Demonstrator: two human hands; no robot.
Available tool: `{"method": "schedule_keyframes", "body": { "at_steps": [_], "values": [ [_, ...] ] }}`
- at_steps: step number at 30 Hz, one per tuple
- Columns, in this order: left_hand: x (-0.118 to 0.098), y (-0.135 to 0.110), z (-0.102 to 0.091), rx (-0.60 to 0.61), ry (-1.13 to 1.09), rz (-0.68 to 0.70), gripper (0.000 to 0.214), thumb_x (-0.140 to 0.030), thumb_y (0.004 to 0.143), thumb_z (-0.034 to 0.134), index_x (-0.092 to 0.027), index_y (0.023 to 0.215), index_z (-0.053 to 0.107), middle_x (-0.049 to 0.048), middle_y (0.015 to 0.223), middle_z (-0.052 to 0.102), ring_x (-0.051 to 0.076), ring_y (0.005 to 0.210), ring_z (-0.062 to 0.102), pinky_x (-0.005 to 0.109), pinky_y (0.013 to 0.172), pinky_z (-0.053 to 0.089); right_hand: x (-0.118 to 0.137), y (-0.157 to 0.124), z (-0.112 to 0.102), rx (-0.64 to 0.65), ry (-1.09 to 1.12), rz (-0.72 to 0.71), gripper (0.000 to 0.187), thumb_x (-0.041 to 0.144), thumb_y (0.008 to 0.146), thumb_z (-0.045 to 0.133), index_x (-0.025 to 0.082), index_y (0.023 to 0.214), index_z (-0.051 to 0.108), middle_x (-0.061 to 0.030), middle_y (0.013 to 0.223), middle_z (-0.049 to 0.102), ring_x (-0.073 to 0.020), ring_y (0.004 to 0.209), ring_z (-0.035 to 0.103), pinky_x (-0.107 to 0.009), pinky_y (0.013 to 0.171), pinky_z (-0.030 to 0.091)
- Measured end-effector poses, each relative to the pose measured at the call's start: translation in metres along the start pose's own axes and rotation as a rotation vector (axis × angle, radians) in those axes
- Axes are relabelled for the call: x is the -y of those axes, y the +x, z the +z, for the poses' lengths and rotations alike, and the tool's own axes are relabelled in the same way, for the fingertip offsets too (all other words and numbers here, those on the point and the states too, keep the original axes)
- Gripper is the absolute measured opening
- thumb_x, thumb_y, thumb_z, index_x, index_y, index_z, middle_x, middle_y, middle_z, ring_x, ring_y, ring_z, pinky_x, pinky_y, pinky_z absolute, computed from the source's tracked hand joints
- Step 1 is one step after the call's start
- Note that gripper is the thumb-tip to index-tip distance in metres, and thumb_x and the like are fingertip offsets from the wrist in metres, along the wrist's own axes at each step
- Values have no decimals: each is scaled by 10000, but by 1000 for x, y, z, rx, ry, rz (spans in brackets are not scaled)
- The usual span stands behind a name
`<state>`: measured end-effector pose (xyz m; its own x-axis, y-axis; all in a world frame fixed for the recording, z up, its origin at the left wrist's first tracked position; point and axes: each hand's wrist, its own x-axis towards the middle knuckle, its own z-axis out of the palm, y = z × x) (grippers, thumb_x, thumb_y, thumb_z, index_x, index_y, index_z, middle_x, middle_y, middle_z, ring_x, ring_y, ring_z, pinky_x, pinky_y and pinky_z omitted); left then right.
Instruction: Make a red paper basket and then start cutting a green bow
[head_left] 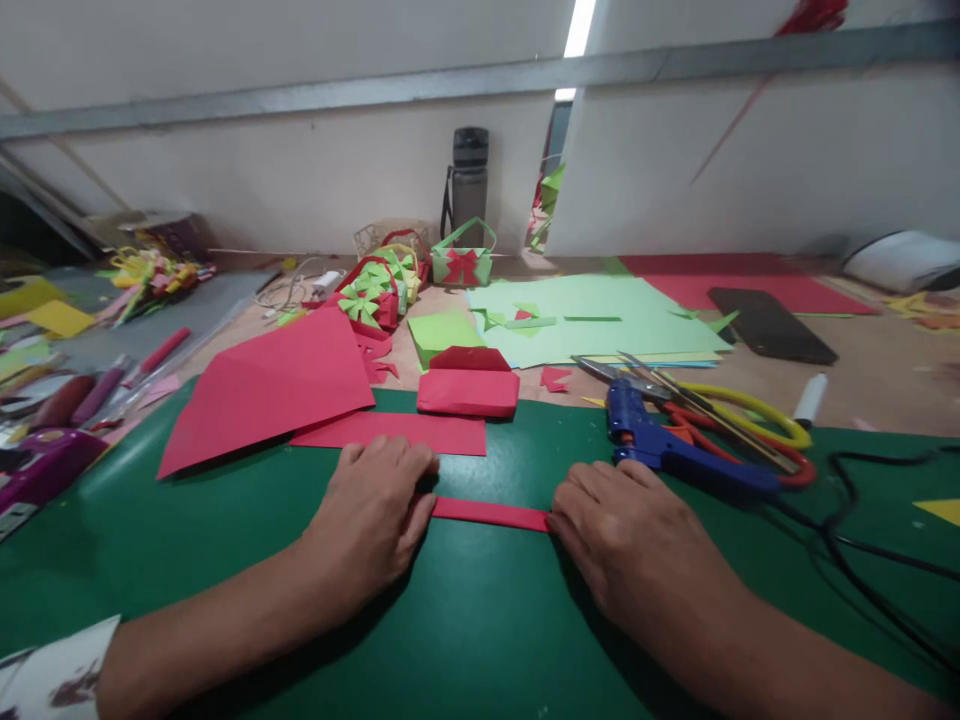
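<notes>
A narrow red paper strip lies flat on the green cutting mat. My left hand presses down on the strip's left end with curled fingers. My right hand pinches the strip's right end, fingers closed together. Just beyond the hands lie a longer red strip, a folded red paper piece and a large red sheet.
A blue glue gun and scissors with yellow and red handles lie right of the hands, with a black cable. Light green sheets, small paper baskets, a grey bottle and a dark phone sit farther back.
</notes>
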<state>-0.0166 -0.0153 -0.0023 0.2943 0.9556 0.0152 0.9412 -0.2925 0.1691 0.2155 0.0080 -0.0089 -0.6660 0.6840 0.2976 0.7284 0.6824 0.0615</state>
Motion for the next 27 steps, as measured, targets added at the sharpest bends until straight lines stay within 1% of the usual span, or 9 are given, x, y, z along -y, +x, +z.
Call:
{"method": "schedule_keyframes", "body": {
  "at_steps": [2,3,5,8,13,17,22,25,27],
  "values": [
    [0,-1,1,-21,88,75,389,-167,887,399,-275,1257,449,45,859,516,202,772,463,340,678,296,0,0,-1,7,3,15,180,88,790,502,200,665,568,-17,613,557,-200,574,473,-327,618,259],
    [0,-2,2,-21,141,123,473,-149,892,394,-345,1322,369,37,862,502,196,764,455,337,676,287,1,0,-1,4,5,23,162,87,789,508,199,697,581,-16,622,567,-202,581,483,-332,636,271],
    [1,-2,2,-7,220,224,580,-117,886,410,-449,1347,289,20,855,481,180,742,442,339,684,275,2,0,-3,-16,-3,25,150,84,791,515,198,737,597,-14,625,576,-205,585,495,-361,696,297],
    [2,0,2,8,286,363,606,-148,894,433,-499,1350,243,14,849,473,180,734,435,358,703,274,4,-3,-5,-56,-32,-8,188,79,814,493,208,769,621,-8,612,571,-201,569,494,-429,799,305],
    [-1,5,-1,-4,416,484,549,-259,930,402,-503,1369,179,13,830,473,187,719,439,384,747,290,4,-11,-6,-124,-68,-156,312,76,860,417,228,971,665,-28,640,596,-205,571,512,-519,863,294],
    [-7,6,-7,31,491,523,564,-236,924,407,-475,1379,175,25,829,492,208,735,457,416,770,302,6,-13,-5,-143,-138,-255,304,107,865,402,176,937,689,-47,624,587,-227,572,511,-559,850,305],
    [-8,3,-13,31,434,518,486,-257,920,424,-440,1348,282,35,870,507,229,771,454,402,742,314,8,-8,-4,-157,-166,-268,311,100,871,382,147,907,687,-93,754,635,-269,719,545,-549,825,323],
    [2,-6,-15,22,396,476,401,-259,915,443,-380,1294,395,45,904,512,235,819,447,370,715,312,6,-7,-2,-190,-154,-294,329,108,899,353,147,889,680,-114,837,648,-286,858,536,-539,842,313],
    [14,-15,-15,20,395,421,413,-213,900,463,-350,1287,417,53,948,521,233,836,447,360,712,311,3,-8,0,-212,-147,-306,322,109,905,357,147,889,676,-120,867,648,-289,924,519,-533,858,302]
  ]
}}
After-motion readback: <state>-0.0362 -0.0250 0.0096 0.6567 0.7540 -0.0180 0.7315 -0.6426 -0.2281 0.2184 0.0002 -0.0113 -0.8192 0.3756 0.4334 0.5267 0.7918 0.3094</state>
